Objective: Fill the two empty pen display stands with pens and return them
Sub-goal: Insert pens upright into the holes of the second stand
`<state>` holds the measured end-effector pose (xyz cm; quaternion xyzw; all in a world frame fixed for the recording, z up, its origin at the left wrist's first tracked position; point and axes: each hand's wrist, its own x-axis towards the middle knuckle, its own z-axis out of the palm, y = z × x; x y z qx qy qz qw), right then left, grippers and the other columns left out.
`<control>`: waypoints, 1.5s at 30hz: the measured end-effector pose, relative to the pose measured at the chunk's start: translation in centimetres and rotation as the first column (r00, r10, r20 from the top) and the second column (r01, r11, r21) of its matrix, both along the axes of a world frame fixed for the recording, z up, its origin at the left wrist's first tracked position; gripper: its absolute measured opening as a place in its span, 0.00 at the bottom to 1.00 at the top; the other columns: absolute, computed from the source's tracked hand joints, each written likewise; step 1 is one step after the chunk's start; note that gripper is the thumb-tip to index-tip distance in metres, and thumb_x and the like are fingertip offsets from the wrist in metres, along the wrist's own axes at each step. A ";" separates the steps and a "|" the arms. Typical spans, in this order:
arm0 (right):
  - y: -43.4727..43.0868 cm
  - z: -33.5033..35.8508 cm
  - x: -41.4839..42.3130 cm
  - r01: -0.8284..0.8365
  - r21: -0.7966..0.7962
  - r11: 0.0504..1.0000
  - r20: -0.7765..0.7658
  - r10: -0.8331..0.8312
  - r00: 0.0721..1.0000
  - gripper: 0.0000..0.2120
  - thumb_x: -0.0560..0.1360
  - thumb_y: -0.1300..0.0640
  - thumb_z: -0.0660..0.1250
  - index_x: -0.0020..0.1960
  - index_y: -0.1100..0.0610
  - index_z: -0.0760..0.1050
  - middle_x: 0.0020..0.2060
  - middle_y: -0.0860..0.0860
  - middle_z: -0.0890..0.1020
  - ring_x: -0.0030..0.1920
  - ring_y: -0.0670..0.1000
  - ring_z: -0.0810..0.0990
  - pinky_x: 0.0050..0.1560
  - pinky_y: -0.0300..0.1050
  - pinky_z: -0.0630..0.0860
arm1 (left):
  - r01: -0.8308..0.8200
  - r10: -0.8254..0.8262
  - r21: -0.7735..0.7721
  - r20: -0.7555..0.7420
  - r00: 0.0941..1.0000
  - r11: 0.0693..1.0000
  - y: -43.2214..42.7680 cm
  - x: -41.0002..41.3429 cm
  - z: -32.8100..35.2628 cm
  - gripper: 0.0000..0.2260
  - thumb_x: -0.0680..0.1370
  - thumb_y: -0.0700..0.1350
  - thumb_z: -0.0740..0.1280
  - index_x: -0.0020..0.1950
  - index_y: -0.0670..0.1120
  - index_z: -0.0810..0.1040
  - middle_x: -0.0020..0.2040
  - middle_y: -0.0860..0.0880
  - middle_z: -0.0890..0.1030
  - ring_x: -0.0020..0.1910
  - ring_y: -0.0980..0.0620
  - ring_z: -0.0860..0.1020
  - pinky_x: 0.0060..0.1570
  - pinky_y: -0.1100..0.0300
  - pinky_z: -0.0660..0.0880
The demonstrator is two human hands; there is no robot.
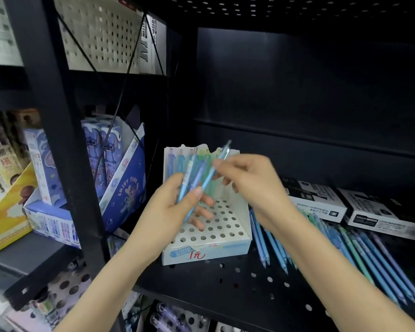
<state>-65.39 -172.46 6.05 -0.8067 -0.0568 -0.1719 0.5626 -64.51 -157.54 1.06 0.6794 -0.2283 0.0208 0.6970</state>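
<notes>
While the left hand [170,212] grips spare pens [186,178] above the stand [216,245], fingers of the right hand [247,185] pinch one pen [223,152], likely to slot it in.

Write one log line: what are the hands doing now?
left hand: holds pen bunch | right hand: pinches one pen | stand: visible holes empty | loose pens: on shelf, right of stand

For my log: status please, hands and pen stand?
Left hand grips bunch of blue pens. Right hand pinches one translucent blue pen. White perforated cardboard stand: visible holes empty, hands above it.
</notes>
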 end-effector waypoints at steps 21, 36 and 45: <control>-1.7 -3.5 4.0 0.504 -0.383 0.774 0.366 -0.374 0.852 0.09 0.75 0.52 0.67 0.51 0.56 0.78 0.39 0.46 0.82 0.42 0.49 0.79 0.40 0.42 0.69 | -0.586 0.512 0.079 0.401 0.760 0.807 1.2 0.3 -0.5 0.06 0.79 0.53 0.55 0.51 0.53 0.67 0.42 0.51 0.71 0.29 0.43 0.68 0.31 0.43 0.69; -4.2 -2.7 3.5 0.727 -0.543 0.422 0.616 -0.389 0.685 0.08 0.62 0.49 0.77 0.35 0.52 0.83 0.46 0.55 0.81 0.46 0.60 0.76 0.46 0.48 0.60 | -0.551 0.477 0.077 0.412 0.776 0.831 -0.7 -0.4 -0.7 0.04 0.81 0.43 0.57 0.52 0.53 0.67 0.41 0.64 0.75 0.26 0.61 0.72 0.26 0.71 0.67; -4.8 -2.4 3.6 0.473 -0.708 0.525 0.284 -0.401 0.871 0.12 0.72 0.42 0.67 0.50 0.46 0.81 0.70 0.51 0.68 0.68 0.55 0.64 0.64 0.48 0.51 | -0.622 0.510 0.110 0.472 0.719 0.775 -0.4 -0.4 -0.5 0.05 0.80 0.46 0.57 0.53 0.48 0.69 0.37 0.59 0.76 0.28 0.60 0.74 0.27 0.69 0.68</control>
